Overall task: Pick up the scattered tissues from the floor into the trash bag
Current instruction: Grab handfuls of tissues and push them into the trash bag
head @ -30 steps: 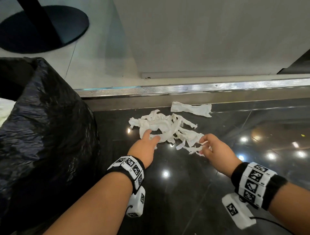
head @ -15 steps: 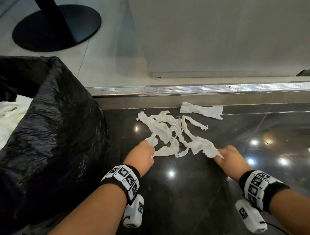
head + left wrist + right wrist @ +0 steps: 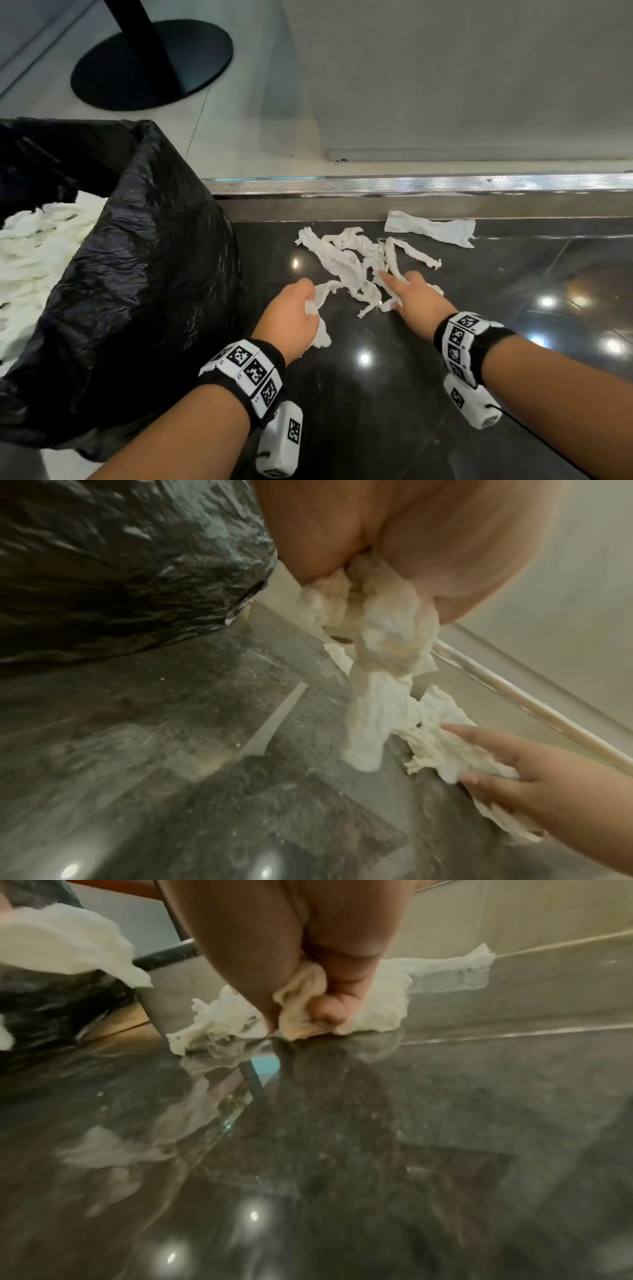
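Tissue strips (image 3: 356,263) tangled on dark polished floor (image 3: 445,394), near metal threshold strip (image 3: 445,185); one separate tissue (image 3: 431,229) just beside strip. Trash bag (image 3: 144,274) at left, tissues already inside.

Left hand (image 3: 294,318) fisted round tissue wad, tail dangling. Right hand (image 3: 414,298) pinches strip, index finger extended.

We judge tissue weightless, limp, tear-prone: bunch tangle whole, don't pull ends.

Fingertips hidden under hands; wrist views blurred.

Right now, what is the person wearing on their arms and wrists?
Both forearms are bare, with no sleeves. Each wrist carries a black band ringed with white square tiles printed with black-and-white coded markers. A small white box, itself bearing such a marker, hangs under each wrist: one on the left, one on the right. A thin dark cable trails from the right box. No gloves or rings show.
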Available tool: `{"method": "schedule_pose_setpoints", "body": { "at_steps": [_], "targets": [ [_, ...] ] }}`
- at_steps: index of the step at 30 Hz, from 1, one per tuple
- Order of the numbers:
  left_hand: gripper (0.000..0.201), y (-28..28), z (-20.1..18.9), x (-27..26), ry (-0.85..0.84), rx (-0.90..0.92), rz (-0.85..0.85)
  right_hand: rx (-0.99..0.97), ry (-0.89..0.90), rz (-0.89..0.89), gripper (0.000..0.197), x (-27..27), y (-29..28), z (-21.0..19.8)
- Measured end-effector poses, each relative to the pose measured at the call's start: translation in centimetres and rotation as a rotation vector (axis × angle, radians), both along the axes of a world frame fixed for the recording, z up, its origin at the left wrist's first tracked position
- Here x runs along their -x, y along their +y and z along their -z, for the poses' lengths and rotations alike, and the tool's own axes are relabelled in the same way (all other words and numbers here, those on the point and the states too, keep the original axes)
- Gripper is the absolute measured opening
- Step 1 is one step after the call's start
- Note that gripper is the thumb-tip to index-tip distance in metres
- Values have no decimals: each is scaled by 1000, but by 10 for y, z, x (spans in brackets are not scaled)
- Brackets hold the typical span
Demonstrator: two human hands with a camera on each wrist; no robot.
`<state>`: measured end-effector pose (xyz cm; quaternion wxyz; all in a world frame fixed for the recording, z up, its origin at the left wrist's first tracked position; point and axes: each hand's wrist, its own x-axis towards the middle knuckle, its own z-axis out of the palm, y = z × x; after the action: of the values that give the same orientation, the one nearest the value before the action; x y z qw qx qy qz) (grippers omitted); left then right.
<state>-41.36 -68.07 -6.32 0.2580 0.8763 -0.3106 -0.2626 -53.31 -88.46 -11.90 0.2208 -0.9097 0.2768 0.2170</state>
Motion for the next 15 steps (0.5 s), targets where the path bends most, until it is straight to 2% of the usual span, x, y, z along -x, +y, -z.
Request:
{"method": "schedule_pose_setpoints", "body": {
  "at_steps": [3,6,8,11,13,15],
  "targets": [
    [16,10,-4,0,27,42,-86,26,-111,172,39,-9,-8,-12],
    [15,22,-7,-1,56,60,-161,50,-292,352,49,-20,-19,-41],
    [18,29,-6,-1,62,64,-177,53,-391,376,44,-33,-22,-59],
    [20,36,-3,-1,64,49,-194,42,-416,184,36,-63,-19,-61],
    [19,41,-3,2,66,40,-202,10,-360,1,43,-81,-4,-45],
    [16,46,-3,4,71,32,-206,18,-176,-150,60,-89,16,-20]
  ]
}}
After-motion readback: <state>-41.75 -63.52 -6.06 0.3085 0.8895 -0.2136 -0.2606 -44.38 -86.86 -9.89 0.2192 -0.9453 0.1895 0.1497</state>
